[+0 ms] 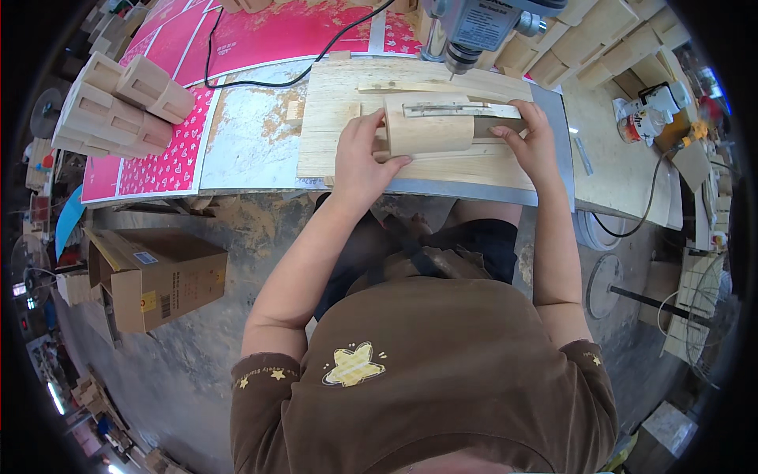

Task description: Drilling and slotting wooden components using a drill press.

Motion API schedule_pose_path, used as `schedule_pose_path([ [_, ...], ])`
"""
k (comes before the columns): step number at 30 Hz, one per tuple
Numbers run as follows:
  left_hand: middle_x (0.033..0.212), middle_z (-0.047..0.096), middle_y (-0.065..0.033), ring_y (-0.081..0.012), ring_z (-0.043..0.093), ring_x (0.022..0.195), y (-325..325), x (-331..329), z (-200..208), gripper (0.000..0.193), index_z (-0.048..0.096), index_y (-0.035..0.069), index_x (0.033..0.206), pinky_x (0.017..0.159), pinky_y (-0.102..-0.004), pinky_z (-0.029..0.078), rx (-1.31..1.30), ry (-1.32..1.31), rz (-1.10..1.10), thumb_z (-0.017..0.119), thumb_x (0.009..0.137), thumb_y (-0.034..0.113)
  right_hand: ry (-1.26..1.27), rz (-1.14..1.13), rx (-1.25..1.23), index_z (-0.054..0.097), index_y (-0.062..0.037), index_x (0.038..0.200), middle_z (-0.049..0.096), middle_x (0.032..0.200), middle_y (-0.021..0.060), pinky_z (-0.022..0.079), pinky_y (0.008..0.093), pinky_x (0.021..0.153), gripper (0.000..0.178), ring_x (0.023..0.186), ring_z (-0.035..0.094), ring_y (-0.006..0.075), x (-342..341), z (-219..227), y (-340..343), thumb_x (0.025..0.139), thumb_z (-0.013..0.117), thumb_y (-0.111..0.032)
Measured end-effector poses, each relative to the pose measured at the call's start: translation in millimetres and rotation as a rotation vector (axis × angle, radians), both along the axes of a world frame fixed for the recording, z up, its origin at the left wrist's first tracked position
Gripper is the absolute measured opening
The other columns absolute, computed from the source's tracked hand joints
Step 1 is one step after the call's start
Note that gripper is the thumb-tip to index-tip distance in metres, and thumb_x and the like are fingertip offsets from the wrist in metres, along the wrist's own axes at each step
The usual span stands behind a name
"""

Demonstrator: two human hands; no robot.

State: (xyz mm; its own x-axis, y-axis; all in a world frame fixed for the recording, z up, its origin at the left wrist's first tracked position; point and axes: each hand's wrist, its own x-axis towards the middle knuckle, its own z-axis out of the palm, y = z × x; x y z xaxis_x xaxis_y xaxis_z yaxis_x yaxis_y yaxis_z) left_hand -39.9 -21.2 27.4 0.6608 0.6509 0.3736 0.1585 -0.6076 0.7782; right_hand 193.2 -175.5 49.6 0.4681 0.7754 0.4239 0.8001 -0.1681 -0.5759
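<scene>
A pale, rounded wooden block (430,138) lies on a plywood board (332,91) on the bench. My left hand (363,158) is closed on its left end, the fingers over the far corner and the thumb along the near side. A long, narrow, light strip with a slot (497,110) lies across the block's top and sticks out past its right end. My right hand (530,142) grips that projecting end between fingers and thumb. Beyond the block, the chuck of a bench drill (462,59) points down with a thin bit.
Similar slotted wooden blocks (122,110) are stacked at the left, and more (584,39) at the far right. A black cable (304,77) crosses the pink bench cover (276,35). A white container (651,114) stands right. An open cardboard box (162,276) sits on the floor.
</scene>
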Motion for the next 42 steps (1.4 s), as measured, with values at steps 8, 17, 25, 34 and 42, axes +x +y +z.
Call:
schedule_pose_path([
  [8,0.097,0.058,-0.0099,-0.0251,0.053,0.098,9,14,-17,0.070,0.055,0.005,0.118,0.090,-0.0394,0.033,0.304,0.110,0.179,0.081,0.055,0.020,-0.055,-0.202,0.002,0.059,-0.0052,0.102,0.058,0.097,0.0118,0.042,0.0392,0.082,0.043,0.092,0.052,0.0315,0,-3,22,0.065,0.078,-0.019],
  [17,0.080,0.057,0.0018,-0.0190,0.050,0.087,36,18,-23,0.056,0.064,0.010,0.107,0.086,-0.0389,0.026,0.311,0.168,0.119,0.079,0.057,0.031,-0.165,-0.100,-0.128,0.055,-0.0079,0.113,0.053,0.116,0.0124,0.039,0.0390,0.089,0.049,0.105,0.046,0.0310,1,17,18,0.070,0.076,-0.019],
  [25,0.079,0.056,0.0023,-0.0182,0.048,0.085,36,19,-20,0.055,0.064,0.011,0.108,0.082,-0.0375,0.026,0.304,0.204,0.110,0.079,0.059,0.032,0.026,-0.040,0.450,0.060,-0.0003,0.104,0.062,0.088,0.0045,0.042,0.0269,0.075,0.028,0.083,0.055,0.0128,48,190,76,0.090,0.053,-0.023],
  [34,0.078,0.055,0.0028,-0.0180,0.048,0.083,35,18,-22,0.055,0.063,0.013,0.108,0.081,-0.0373,0.026,0.318,0.216,0.112,0.078,0.059,0.033,-0.212,-0.217,0.344,0.062,0.0017,0.098,0.062,0.081,0.0051,0.042,0.0236,0.071,0.025,0.077,0.055,0.0111,-16,183,37,0.091,0.053,-0.021],
  [42,0.078,0.055,0.0017,-0.0185,0.049,0.083,36,19,-21,0.055,0.063,0.012,0.109,0.080,-0.0373,0.026,0.323,0.217,0.113,0.078,0.060,0.032,-0.027,-0.161,0.308,0.063,-0.0026,0.089,0.057,0.068,0.0076,0.040,0.0306,0.064,0.008,0.063,0.055,0.0181,-61,89,4,0.084,0.059,-0.007],
])
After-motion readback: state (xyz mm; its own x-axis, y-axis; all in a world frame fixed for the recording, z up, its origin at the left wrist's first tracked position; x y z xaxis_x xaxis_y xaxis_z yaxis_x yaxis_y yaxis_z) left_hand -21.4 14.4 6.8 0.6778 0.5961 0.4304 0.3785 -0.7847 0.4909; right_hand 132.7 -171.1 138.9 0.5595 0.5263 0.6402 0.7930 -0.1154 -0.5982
